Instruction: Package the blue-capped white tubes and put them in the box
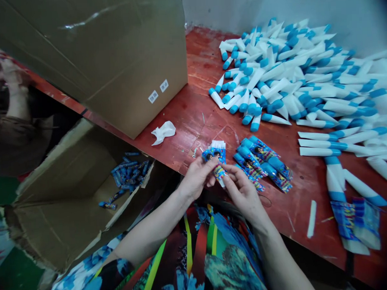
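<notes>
My left hand (197, 177) and my right hand (242, 190) meet at the near edge of the red table (192, 115). Both pinch a small tube with a colourful printed wrapper (218, 163), its blue cap end pointing away from me. Just right of it lies a small pile of wrapped tubes (264, 161). A big heap of plain white tubes with blue caps (299, 78) covers the far right of the table.
A large closed cardboard box (108, 55) stands at the back left. Below the table's left edge an open carton (71, 195) holds several wrapped tubes (127, 174). A crumpled white scrap (163, 132) lies mid-table. Printed wrappers (357, 219) lie at right. Another person's arm (8, 105) shows far left.
</notes>
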Motion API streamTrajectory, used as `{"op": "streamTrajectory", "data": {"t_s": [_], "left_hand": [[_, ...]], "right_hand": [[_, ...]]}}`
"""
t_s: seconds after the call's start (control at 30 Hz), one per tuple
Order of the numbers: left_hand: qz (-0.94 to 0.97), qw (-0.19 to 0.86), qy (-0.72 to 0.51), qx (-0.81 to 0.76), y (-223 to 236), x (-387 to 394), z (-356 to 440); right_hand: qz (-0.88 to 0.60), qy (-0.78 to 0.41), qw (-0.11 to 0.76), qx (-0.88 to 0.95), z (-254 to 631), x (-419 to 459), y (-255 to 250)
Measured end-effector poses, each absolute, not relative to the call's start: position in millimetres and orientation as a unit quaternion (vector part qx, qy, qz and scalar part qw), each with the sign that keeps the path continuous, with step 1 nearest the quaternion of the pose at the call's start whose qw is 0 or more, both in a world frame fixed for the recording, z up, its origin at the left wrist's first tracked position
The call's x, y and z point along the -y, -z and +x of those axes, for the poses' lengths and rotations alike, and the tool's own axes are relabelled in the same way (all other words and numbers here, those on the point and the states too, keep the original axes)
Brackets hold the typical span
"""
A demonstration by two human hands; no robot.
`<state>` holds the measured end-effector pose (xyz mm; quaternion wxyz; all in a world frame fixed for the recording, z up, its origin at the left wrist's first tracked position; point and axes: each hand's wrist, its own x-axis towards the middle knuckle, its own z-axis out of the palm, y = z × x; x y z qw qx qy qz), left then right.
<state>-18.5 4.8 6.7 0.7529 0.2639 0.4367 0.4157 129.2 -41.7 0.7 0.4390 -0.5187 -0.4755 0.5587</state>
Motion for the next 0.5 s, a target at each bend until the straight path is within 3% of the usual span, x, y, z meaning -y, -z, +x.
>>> {"op": "streamTrajectory", "data": {"t_s": [0.2, 0.5], "left_hand": [[0.247, 0.745, -0.442, -0.434, -10, -17, -27], [0.287, 0.742, -0.413, -0.444, -5, -4, -17]], "right_hand": [[-0.47, -0.639, 0.405, 0.455, 143, 49, -2], [-0.529, -0.567, 0.422, 0.469, 137, 47, 8]]}}
